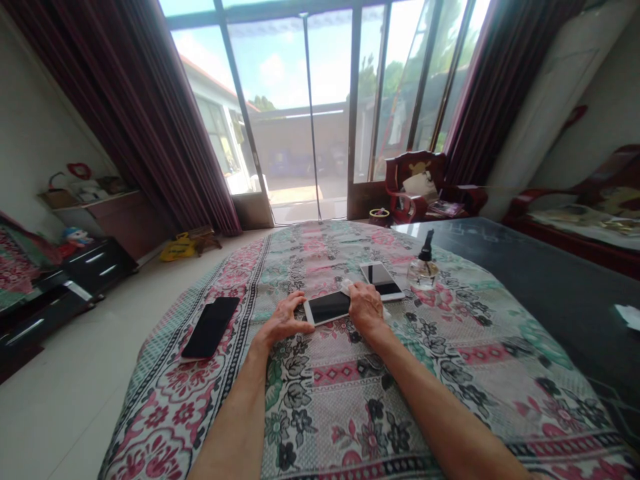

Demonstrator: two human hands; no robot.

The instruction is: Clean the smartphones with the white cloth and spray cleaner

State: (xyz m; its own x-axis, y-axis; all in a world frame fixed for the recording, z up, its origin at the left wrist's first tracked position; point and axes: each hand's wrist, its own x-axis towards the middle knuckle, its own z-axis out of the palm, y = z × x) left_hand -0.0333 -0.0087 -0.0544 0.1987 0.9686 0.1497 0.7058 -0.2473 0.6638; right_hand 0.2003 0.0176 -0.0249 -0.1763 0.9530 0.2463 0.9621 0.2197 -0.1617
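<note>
A white-framed phone (pixel 327 307) lies screen up on the flowered cloth (pixel 350 387). My left hand (pixel 284 320) grips its left end with curled fingers. My right hand (pixel 366 305) presses a white wipe (pixel 346 287) onto the phone's right end, fingers closed over it. A second white phone (pixel 381 280) lies just behind my right hand. A black phone (pixel 211 327) rests to the left, apart from both hands. A small clear spray bottle (pixel 424 267) with a black top stands to the right of the second phone.
The cloth covers part of a dark glass table (pixel 550 280). A white scrap (pixel 629 315) lies at its right edge. Red wooden chairs (pixel 415 187) stand by the big window (pixel 310 107). Low dark cabinets (pixel 75 273) line the left wall.
</note>
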